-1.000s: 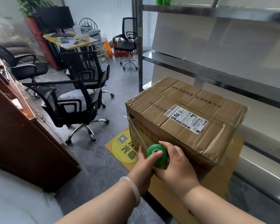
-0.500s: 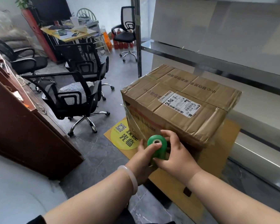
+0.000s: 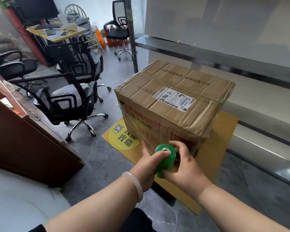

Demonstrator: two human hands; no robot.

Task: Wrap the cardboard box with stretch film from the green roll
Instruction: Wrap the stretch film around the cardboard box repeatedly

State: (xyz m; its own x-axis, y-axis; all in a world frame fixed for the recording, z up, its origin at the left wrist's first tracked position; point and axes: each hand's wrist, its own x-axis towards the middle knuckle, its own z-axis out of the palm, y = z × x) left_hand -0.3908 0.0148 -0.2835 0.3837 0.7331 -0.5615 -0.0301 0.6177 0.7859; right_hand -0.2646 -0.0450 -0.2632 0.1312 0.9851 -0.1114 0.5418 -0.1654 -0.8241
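While both hands grip it, the green roll (image 3: 166,159) sits low against the near face of the cardboard box (image 3: 182,118): one roll, smooth and glossy, a short cylinder with a pale hollow core. The left hand (image 3: 147,166) has its thumb pressed over that core; the right hand (image 3: 187,166) curls its fingers round the far side. Clear stretch film (image 3: 132,126) runs taut and shiny from the box's left front corner down to the roll. One box, creased brown, one white label (image 3: 174,98) on top, standing on a flat yellow sheet (image 3: 224,131). One pale bangle (image 3: 136,186) circles the left wrist.
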